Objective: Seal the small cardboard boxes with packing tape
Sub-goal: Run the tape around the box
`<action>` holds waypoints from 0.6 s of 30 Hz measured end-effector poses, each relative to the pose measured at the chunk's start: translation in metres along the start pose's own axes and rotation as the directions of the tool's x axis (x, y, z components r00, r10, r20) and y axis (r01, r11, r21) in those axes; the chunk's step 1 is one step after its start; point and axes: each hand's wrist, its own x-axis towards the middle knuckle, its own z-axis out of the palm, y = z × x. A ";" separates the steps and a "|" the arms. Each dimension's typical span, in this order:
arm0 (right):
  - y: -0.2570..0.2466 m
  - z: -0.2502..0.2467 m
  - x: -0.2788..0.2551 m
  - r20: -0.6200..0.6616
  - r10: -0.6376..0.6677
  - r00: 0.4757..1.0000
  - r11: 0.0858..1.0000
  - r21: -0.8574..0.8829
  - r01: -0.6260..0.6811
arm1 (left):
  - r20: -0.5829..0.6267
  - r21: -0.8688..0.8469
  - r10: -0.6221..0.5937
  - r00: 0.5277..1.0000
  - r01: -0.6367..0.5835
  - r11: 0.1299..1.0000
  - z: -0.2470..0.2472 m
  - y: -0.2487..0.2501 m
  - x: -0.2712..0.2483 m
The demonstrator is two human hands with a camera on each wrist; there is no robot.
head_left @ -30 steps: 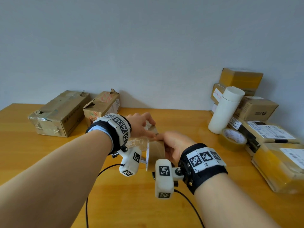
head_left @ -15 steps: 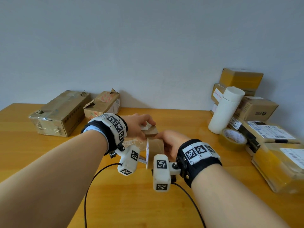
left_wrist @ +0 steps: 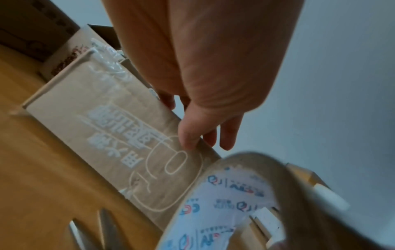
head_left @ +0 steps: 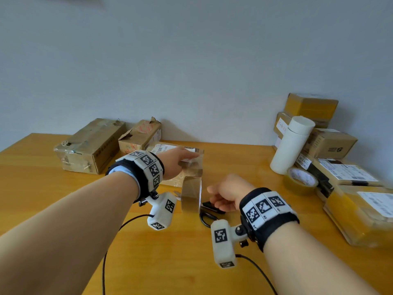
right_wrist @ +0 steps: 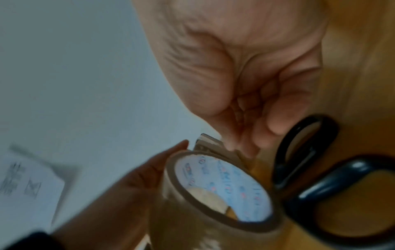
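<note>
A small cardboard box [head_left: 161,148] with white print [left_wrist: 119,135] lies on the wooden table [head_left: 42,188]. My left hand [head_left: 187,156] holds it, thumb on the near face [left_wrist: 188,135] and fingers over the top. A brown packing tape roll [head_left: 191,194] stands on edge right in front of the box, with a strip running up to the box top. The roll fills the lower part of both wrist views [left_wrist: 224,203] [right_wrist: 213,194]. My right hand [head_left: 217,195] hovers with curled fingers [right_wrist: 278,121] beside the black-handled scissors [head_left: 207,216] [right_wrist: 310,152] and holds nothing.
Two worn boxes [head_left: 89,145] [head_left: 140,135] stand at the back left. At the right are a white cylinder [head_left: 291,143], a second tape roll [head_left: 302,179], stacked boxes [head_left: 310,107] and a yellow-taped parcel [head_left: 361,213]. Cables trail over the near table.
My right hand has let go of the tape roll and dropped right to the scissors. My left hand has pushed the box further away, and the roll now stands by itself.
</note>
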 end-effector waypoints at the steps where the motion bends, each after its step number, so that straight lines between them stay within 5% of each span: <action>1: 0.001 0.003 0.000 0.002 -0.017 1.000 0.995 -0.095 0.017 | -0.023 -0.043 -0.013 1.000 0.012 0.999 -0.001 0.000 -0.003; 5: 0.004 0.013 -0.004 0.022 -0.125 0.992 0.899 -0.420 0.123 | -0.105 -0.139 -0.033 0.994 0.018 0.990 -0.004 -0.001 -0.009; 8: 0.005 0.016 -0.007 -0.019 -0.196 0.980 0.762 -0.632 0.140 | -0.130 -0.050 -0.040 0.991 0.034 0.998 -0.004 -0.003 -0.014; 12: 0.007 0.020 -0.010 -0.022 -0.278 0.960 0.698 -0.691 0.187 | -0.233 -0.063 -0.109 0.966 0.097 0.993 -0.004 0.004 -0.019; 18: 0.011 0.014 -0.010 -0.036 -0.281 0.959 0.591 -0.794 0.144 | 0.060 -0.181 -0.254 0.965 0.260 0.948 -0.006 0.020 -0.030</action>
